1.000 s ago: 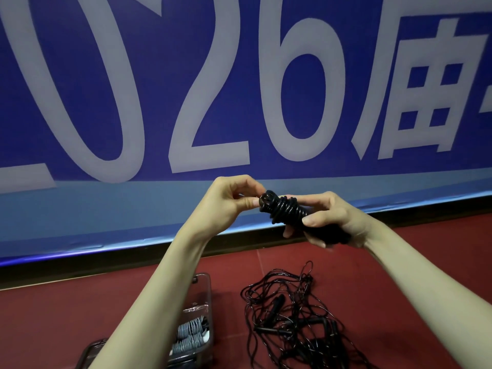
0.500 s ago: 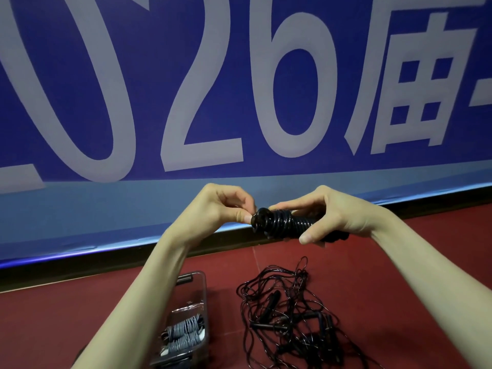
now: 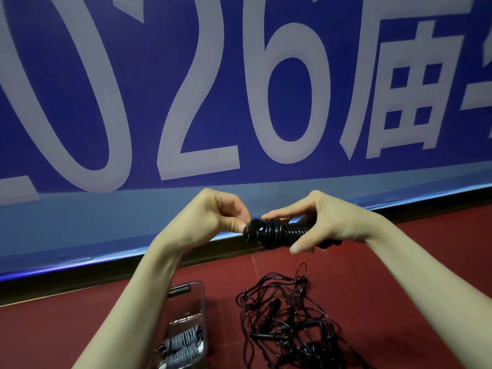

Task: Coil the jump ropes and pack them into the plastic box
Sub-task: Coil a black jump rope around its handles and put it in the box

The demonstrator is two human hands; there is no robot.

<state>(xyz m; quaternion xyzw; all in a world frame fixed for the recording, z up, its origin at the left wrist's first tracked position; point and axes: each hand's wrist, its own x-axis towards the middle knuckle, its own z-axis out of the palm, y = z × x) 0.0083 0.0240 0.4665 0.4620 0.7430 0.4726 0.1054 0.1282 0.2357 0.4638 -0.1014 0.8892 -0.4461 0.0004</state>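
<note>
A black jump rope, wound tightly round its handles, is held up in front of me. My right hand grips the bundle from the right, thumb underneath and index finger along the top. My left hand pinches the bundle's left end between thumb and fingers. Below on the floor stands a clear plastic box, partly hidden by my left forearm, with grey coiled ropes inside. To its right lies a tangle of loose black jump ropes with handles.
The floor is dark red. A large blue banner with pale numerals fills the wall behind, and a black baseboard runs along its foot.
Both hands with the bundle have shifted slightly left and lower in view. The right index finger now reaches along the top of the coil toward the left end.
</note>
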